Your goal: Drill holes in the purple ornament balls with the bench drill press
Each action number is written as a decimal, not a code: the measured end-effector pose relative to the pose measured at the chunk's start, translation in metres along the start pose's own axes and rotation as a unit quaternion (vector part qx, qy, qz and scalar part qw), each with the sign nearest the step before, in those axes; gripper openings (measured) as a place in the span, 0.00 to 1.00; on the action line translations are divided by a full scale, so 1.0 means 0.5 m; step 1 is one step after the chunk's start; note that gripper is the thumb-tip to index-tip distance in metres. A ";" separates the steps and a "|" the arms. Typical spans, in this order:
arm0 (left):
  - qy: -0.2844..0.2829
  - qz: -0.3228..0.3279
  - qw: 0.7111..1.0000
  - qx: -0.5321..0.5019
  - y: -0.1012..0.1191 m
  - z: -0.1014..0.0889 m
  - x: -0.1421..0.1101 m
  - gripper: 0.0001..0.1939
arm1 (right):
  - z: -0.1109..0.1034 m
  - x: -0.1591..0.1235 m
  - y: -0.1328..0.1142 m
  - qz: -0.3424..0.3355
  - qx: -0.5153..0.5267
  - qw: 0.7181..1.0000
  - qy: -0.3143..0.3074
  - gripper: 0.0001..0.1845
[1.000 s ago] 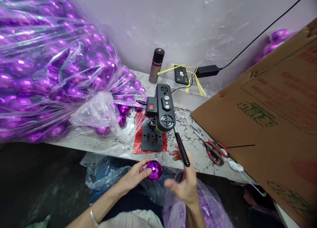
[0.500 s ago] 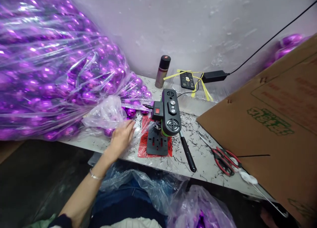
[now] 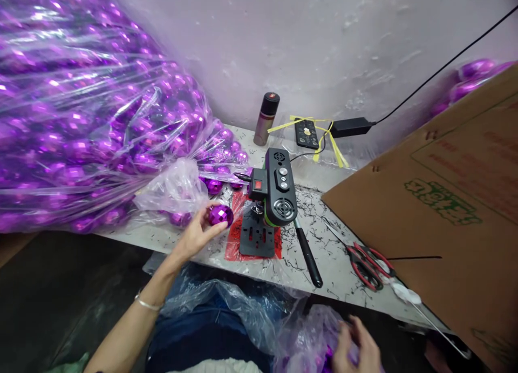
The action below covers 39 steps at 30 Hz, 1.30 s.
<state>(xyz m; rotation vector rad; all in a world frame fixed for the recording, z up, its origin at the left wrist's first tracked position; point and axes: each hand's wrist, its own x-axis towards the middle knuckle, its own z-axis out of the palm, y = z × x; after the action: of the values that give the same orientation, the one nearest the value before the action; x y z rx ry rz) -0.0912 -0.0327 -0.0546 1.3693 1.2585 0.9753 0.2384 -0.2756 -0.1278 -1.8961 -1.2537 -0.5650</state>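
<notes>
Gripped in my left hand [image 3: 197,234], one faceted purple ball [image 3: 221,215] is just left of the black device [image 3: 280,187]. I judge it light, stiff, slick, best cupped around its middle. My right hand [image 3: 358,348], fingers bent, is by the plastic bag [image 3: 309,332]; whether it holds anything, I cannot tell.

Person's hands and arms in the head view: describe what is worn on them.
Both the left hand and right hand are ungloved. A thin, silvery bracelet circles the left wrist. The right wrist is cut off by the picture's bottom edge.
</notes>
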 end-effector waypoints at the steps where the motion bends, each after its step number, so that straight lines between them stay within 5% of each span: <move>1: -0.036 -0.042 0.994 -0.092 0.001 0.024 -0.025 0.38 | 0.016 0.010 -0.040 -0.046 0.061 0.996 -0.034 0.30; 3: -0.125 -0.122 0.956 -0.234 0.001 0.075 -0.077 0.40 | 0.044 0.029 -0.133 -0.117 0.192 0.968 -0.114 0.34; 6: -0.238 -0.185 0.899 -0.316 -0.004 0.136 -0.143 0.42 | 0.082 0.053 -0.256 -0.128 0.288 0.933 -0.174 0.40; 9: -0.243 -0.197 0.903 -0.296 -0.010 0.153 -0.172 0.42 | 0.110 0.072 -0.311 -0.136 0.342 0.907 -0.204 0.41; 14: -0.102 -0.118 0.981 -0.118 -0.013 0.126 -0.157 0.36 | 0.123 0.098 -0.296 -0.100 0.298 0.909 -0.272 0.45; 19: -0.147 -0.145 0.959 -0.195 -0.005 0.151 -0.151 0.40 | 0.131 0.112 -0.290 -0.108 0.288 0.897 -0.316 0.33; 24: -0.049 -0.141 0.958 -0.244 -0.003 0.181 -0.120 0.42 | 0.135 0.123 -0.288 -0.103 0.289 0.906 -0.291 0.39; 31: 0.090 -0.016 0.993 -0.079 -0.070 0.185 -0.025 0.36 | 0.133 0.123 -0.240 -0.070 0.286 0.918 -0.266 0.21; 39: 0.135 0.047 0.981 0.133 -0.105 0.211 -0.013 0.31 | 0.112 0.103 -0.213 -0.057 0.281 0.922 -0.260 0.16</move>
<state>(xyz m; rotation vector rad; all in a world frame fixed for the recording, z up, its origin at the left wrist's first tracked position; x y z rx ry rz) 0.0005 -0.0560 -0.1248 1.5503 1.5845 1.1168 0.1601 -0.1792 -0.0861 -1.5198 -1.6503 0.2637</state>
